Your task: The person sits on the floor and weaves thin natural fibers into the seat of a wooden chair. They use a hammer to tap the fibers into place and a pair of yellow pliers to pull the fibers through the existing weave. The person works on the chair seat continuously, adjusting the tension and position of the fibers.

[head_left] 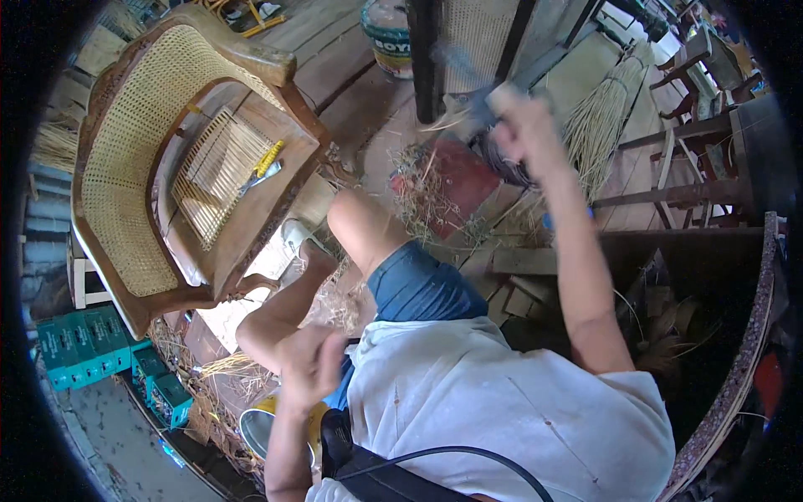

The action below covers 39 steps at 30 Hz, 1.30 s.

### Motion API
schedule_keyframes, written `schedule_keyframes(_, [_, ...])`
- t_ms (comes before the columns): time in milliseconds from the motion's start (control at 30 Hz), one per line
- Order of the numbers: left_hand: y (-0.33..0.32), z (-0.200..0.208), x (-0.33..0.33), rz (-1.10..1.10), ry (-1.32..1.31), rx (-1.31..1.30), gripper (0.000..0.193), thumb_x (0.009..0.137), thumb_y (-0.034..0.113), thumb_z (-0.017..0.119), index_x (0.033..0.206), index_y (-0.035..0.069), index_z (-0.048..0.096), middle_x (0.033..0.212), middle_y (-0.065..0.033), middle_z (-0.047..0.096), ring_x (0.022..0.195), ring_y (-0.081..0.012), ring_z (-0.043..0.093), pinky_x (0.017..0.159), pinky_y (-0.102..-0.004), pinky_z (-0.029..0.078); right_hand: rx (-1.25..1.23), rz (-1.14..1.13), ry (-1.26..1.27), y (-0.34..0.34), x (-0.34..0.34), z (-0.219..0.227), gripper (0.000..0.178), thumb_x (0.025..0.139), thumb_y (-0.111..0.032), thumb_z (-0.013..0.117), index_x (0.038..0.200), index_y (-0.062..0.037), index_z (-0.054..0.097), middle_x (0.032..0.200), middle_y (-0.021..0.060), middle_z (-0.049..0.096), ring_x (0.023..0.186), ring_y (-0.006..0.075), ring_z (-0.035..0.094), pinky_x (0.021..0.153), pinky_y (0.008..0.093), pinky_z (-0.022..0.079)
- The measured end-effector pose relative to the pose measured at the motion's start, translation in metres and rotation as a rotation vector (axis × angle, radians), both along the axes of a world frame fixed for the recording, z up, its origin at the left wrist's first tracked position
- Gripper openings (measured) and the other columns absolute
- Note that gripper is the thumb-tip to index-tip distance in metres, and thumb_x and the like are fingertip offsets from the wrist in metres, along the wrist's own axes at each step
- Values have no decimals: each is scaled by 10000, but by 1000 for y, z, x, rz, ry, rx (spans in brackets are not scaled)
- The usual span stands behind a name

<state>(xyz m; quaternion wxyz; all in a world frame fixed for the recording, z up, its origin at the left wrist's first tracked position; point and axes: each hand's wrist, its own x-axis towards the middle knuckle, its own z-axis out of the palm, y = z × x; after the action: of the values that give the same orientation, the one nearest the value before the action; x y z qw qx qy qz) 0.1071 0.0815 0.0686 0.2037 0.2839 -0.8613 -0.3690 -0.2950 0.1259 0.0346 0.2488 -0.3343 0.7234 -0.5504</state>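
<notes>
Left hand point(309, 364) loosely curled near the left knee point(251, 333), whether empty I cannot tell; right hand point(527, 130) raised, gripping a blurred item point(485, 105).
Chair point(125, 171) stands at left, cane strands point(213, 171) and yellow cutter point(269, 156) on its seat; setting the cutter aside would likely spare the strands. Left forearm point(287, 448) points forward; right arm point(577, 251) stretches far out.

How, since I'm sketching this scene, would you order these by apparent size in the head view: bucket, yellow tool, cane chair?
1. Cane chair
2. Bucket, partly cut off by the picture's edge
3. Yellow tool
</notes>
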Motion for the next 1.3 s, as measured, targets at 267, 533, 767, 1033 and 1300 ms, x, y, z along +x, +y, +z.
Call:
schedule_keyframes(267, [-54, -27, -52, 242, 154, 511, 153, 1000, 136, 476, 988, 6, 555, 864, -31, 590, 718, -99, 530, 613, -240, 432, -57, 232, -735, 16, 13, -31, 448, 963, -471, 524, 897, -37, 613, 582, 4, 513, 363, 71, 391, 332, 213, 292])
schedule_keyframes(533, [-39, -128, -204, 77, 234, 384, 182, 1013, 197, 473, 988, 32, 546, 780, -71, 583, 658, -172, 550, 616, -344, 470, -248, 372, -1229, 41, 91, -72, 437, 1013, -441, 419, 1088, -44, 587, 551, -8, 454, 342, 54, 360, 299, 203, 276])
schedule_keyframes(767, [-115, -134, -227, 138, 158, 45, 167, 994, 174, 482, 999, 14, 528, 710, -157, 588, 629, -210, 581, 595, -370, 467, 210, -202, -962, 147, -1, -159, 547, 1002, -491, 407, 1156, -1, 595, 514, -39, 409, 331, 59, 335, 307, 214, 254])
schedule_keyframes(1033, [-25, -159, -267, -128, 63, 975, 181, 972, 118, 412, 1069, 55, 551, 912, -72, 619, 731, -180, 591, 575, -298, 503, -223, 109, -1562, 129, 54, -173, 535, 971, -491, 466, 1121, 11, 572, 518, -60, 394, 330, 66, 319, 322, 258, 256])
schedule_keyframes(1300, [-77, -177, -230, -89, 20, 131, 170, 985, 147, 409, 1004, 37, 537, 744, -163, 603, 712, -283, 632, 651, -394, 490, 10, 118, -1352, 97, 57, -124, 547, 976, -529, 448, 1041, -14, 620, 512, -35, 416, 324, 55, 343, 320, 229, 259])
